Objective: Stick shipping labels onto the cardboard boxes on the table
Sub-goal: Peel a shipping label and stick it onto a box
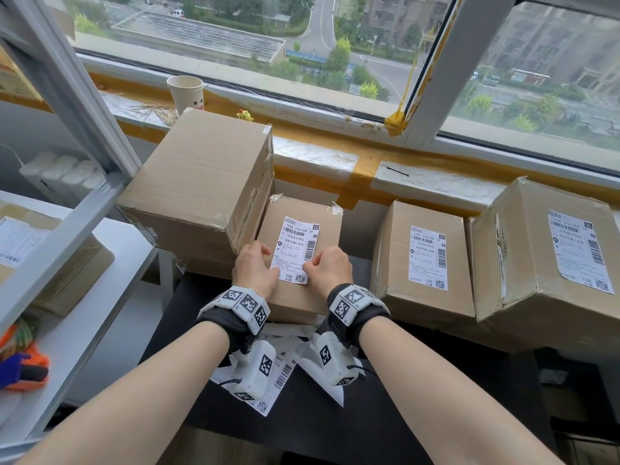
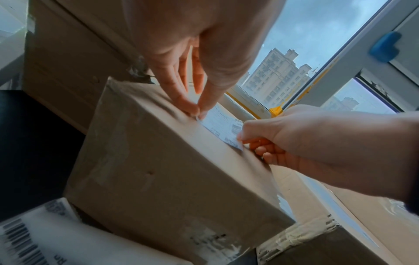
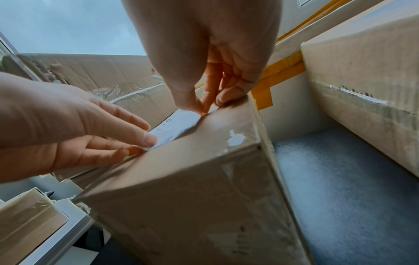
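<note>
A small cardboard box (image 1: 302, 297) stands at the middle of the black table, with a white shipping label (image 1: 297, 251) lying on its top face. My left hand (image 1: 273, 270) pinches the label's near left corner, and my right hand (image 1: 308, 266) pinches its near right corner. In the left wrist view my left fingertips (image 2: 197, 111) close on one corner of the label (image 2: 223, 128), slightly lifted off the box (image 2: 158, 170). The right wrist view shows thumb and finger of my right hand (image 3: 204, 107) nipping the label (image 3: 174, 129) at the box's top.
A big unlabelled box (image 1: 201, 182) sits stacked just left of the small one. Two labelled boxes (image 1: 422, 256) (image 1: 550, 256) stand to the right. Loose labels and backing sheets (image 1: 278, 374) lie under my wrists. A grey shelf (image 1: 84, 263) is at left, a paper cup (image 1: 186, 92) on the sill.
</note>
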### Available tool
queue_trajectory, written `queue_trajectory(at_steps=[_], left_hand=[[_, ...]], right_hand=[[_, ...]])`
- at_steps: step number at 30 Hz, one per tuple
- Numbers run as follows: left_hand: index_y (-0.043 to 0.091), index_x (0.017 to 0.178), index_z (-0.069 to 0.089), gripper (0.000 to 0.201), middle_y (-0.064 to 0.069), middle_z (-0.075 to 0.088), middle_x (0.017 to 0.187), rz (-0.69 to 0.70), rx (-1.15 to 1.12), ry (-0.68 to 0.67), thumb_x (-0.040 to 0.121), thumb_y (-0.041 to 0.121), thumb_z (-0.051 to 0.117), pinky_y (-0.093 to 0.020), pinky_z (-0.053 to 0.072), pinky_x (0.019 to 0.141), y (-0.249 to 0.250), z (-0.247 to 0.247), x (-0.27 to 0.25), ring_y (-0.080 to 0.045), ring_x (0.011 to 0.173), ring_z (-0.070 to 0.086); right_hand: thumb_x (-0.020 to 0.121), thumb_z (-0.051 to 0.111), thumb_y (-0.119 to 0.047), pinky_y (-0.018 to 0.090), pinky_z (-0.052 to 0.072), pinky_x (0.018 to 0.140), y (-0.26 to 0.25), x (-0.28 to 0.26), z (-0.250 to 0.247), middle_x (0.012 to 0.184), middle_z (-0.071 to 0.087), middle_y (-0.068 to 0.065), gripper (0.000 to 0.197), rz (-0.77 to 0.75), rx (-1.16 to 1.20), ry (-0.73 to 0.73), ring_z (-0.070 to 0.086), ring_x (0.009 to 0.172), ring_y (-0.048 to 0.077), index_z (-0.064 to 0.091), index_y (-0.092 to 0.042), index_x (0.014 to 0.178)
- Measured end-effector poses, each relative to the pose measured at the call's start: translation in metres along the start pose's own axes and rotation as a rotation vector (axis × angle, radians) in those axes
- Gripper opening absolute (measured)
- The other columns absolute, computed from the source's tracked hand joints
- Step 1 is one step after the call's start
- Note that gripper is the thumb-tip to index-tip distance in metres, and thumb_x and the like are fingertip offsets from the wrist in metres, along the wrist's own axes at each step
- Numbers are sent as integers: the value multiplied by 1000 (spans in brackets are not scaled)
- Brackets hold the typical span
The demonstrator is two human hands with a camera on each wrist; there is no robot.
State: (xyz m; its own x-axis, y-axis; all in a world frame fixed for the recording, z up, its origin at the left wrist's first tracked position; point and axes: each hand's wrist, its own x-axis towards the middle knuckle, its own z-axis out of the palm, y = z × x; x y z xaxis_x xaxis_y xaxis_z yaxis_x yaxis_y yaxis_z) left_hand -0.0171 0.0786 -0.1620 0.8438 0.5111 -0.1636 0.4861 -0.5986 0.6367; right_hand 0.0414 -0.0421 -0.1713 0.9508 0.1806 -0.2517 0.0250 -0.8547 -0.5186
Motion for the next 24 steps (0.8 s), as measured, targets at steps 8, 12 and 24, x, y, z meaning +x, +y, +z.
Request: queue_trajectory(at_steps=[8, 12, 24], left_hand=[[9, 103, 64, 18, -8, 60, 116, 112, 63, -27, 89, 15, 54, -36, 48, 86, -20, -11, -14, -29, 100, 60], [0, 107, 65, 27, -13, 62, 118, 200, 59, -2, 86, -1, 49, -35, 43, 94, -36, -12, -22, -31, 109, 57], [9, 145, 31, 48, -1, 22, 156, 299, 259, -268, 96, 11, 36, -23, 13, 115, -47, -12, -34, -16, 143, 19]], right_hand=[[93, 51, -25, 34, 43, 90, 5, -14, -8, 121, 55, 8, 30, -268, -112, 52, 54, 108, 26, 55, -7, 116], [99, 36, -32, 34, 17, 117, 0, -34, 9, 157, 24, 4, 52, -625, -329, -191, 21, 145, 20, 28, -11, 146], [93, 12, -58, 28, 0, 120, 43, -55, 19, 160, 5, 0, 71, -584, -472, -212, 4, 148, 11, 7, -16, 151]])
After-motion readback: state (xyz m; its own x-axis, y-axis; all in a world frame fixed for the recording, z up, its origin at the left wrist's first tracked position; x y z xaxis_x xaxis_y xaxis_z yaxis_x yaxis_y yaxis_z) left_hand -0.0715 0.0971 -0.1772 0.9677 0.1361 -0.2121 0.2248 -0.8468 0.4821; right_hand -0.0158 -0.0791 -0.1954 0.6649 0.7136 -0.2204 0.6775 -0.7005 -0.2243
